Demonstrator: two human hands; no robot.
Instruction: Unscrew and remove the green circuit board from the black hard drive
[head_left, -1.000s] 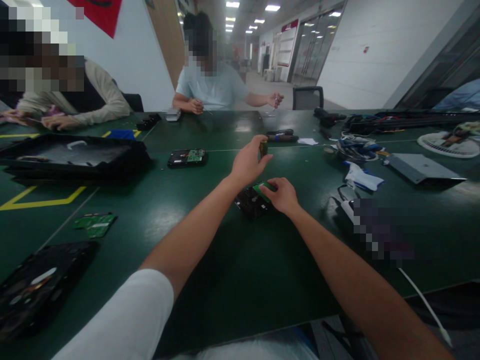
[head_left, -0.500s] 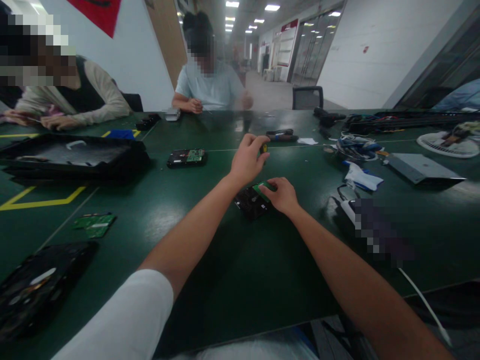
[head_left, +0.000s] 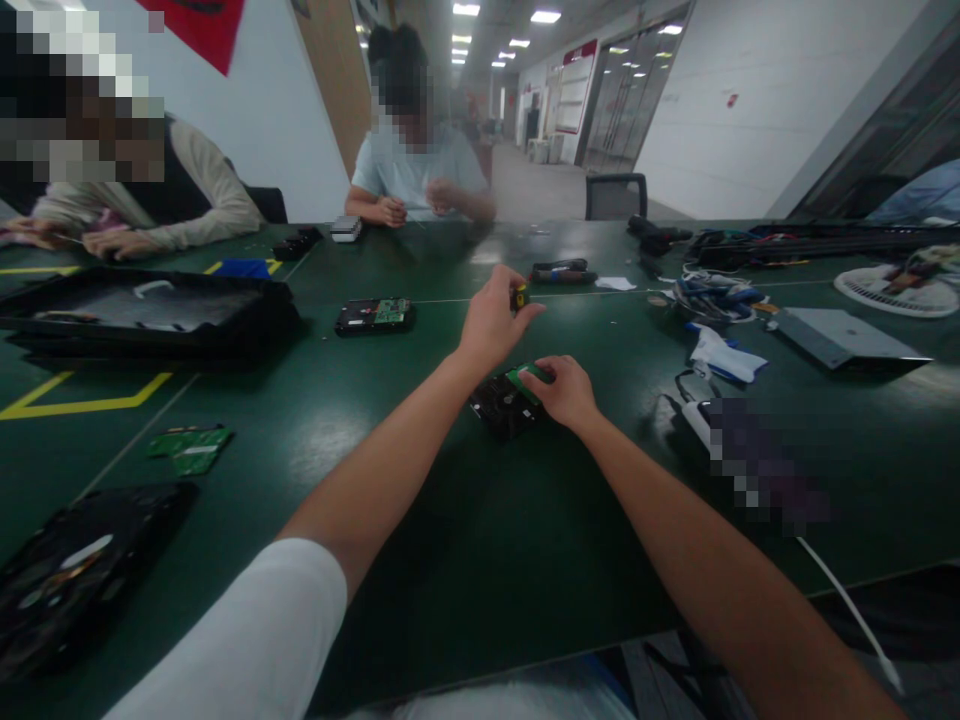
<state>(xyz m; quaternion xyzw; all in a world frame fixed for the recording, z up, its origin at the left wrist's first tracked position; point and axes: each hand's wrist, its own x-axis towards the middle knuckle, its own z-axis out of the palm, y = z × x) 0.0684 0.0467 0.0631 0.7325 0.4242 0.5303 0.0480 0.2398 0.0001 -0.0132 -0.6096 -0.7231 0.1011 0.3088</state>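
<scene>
My left hand [head_left: 495,315] is raised over the far side of a hard drive, its fingers curled round a yellow-and-black screwdriver handle [head_left: 519,297]. The thumb points out to the right, and I cannot make out the shaft. Below it the black hard drive [head_left: 501,405] lies on the green table, a green circuit board [head_left: 523,380] on its upper face. My right hand [head_left: 566,390] grips the drive's right side, with the thumb on the board. The fingers hide that edge of the drive.
Another hard drive [head_left: 375,315] lies farther left. Near left are a loose circuit board [head_left: 193,450] and a larger black drive [head_left: 82,570]. Black trays [head_left: 150,315] stand behind. To the right lie a cable bundle [head_left: 716,295], a metal box [head_left: 851,335] and a white cord [head_left: 847,610]. Two people sit across.
My left fingers have shifted round the screwdriver handle, which has turned slightly left, and the thumb has swung out. My right hand and the drive stay put. The person opposite has moved a hand inward.
</scene>
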